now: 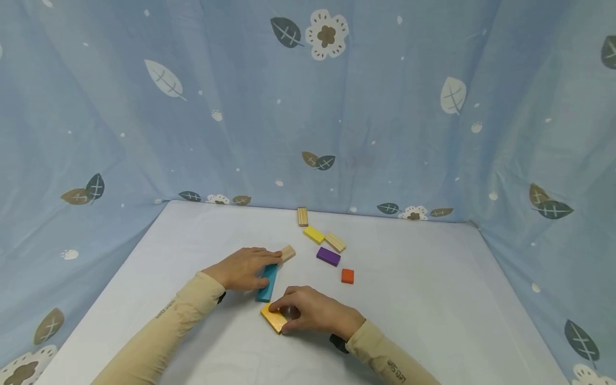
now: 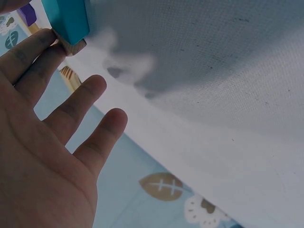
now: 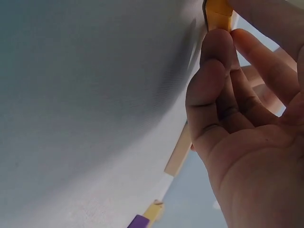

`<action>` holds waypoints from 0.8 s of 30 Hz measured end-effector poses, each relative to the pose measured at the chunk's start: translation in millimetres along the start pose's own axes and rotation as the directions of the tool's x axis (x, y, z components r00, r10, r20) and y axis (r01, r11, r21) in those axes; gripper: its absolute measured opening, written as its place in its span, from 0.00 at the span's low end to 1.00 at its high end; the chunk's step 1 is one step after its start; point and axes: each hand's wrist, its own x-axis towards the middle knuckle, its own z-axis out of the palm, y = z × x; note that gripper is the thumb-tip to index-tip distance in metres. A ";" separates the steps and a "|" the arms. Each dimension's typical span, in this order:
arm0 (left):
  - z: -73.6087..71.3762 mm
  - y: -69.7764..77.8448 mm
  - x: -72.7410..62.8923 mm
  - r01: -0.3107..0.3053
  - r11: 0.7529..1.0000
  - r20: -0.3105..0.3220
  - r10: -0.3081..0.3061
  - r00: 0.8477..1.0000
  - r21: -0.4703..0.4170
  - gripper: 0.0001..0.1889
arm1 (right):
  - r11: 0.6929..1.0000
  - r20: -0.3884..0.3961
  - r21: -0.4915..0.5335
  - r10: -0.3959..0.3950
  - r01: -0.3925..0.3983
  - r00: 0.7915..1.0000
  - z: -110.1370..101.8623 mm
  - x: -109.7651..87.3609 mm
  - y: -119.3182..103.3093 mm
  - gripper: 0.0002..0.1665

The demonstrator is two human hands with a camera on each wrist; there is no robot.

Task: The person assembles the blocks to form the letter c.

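Note:
In the head view my left hand (image 1: 244, 268) holds a blue block (image 1: 267, 287) between thumb and fingers, the block lying lengthwise away from me. Its fingertips also reach a plain wooden block (image 1: 288, 253) at the far end; in the left wrist view this wood shows just under the blue block (image 2: 69, 21), and two fingers spread free. Nearer to me, my right hand (image 1: 315, 312) pinches an orange-yellow block (image 1: 273, 318) by its ends with thumb and fingers. That block (image 3: 218, 15) is partly cut off at the top of the right wrist view.
Beyond the hands lie a purple block (image 1: 329, 256), a small red block (image 1: 347, 276), a yellow block (image 1: 314, 235), a ridged wooden block (image 1: 335, 242) and another ridged one (image 1: 302, 216). A blue patterned curtain (image 1: 240, 107) borders the white table (image 1: 433, 299).

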 end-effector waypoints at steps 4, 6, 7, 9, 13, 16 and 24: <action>0.0 -0.1 1.2 -0.009 1.000 0.001 0.009 1.000 0.001 0.30 | 1.000 -0.001 -0.008 0.006 -0.006 1.000 -0.2 2.3 -1.5 0.28; 0.0 -0.3 1.6 -0.013 1.000 0.000 0.013 1.000 0.003 0.30 | 1.000 -0.006 -0.013 0.008 -0.009 1.000 -0.4 3.2 -2.2 0.27; 0.0 -0.4 1.8 -0.015 1.000 -0.001 0.015 1.000 0.006 0.30 | 1.000 -0.009 -0.018 0.012 -0.012 1.000 -0.5 3.5 -2.3 0.27; -0.2 -0.4 2.0 -0.018 1.000 -0.002 0.018 1.000 0.005 0.30 | 1.000 -0.012 -0.024 0.017 -0.017 1.000 -0.5 4.0 -2.5 0.27; -0.5 -0.5 1.5 -0.027 1.000 -0.011 0.027 1.000 0.007 0.30 | 0.999 -0.011 -0.037 0.021 -0.021 1.000 -0.2 4.9 -3.5 0.27; -0.6 -0.5 1.3 -0.032 0.999 -0.013 0.032 0.999 0.006 0.30 | 0.999 -0.011 -0.038 0.022 -0.022 1.000 0.5 4.9 -4.2 0.28; 0.0 -0.1 0.5 -0.040 0.999 -0.017 0.040 0.999 0.018 0.30 | 0.999 -0.009 -0.030 0.013 -0.014 1.000 1.9 1.5 -4.0 0.27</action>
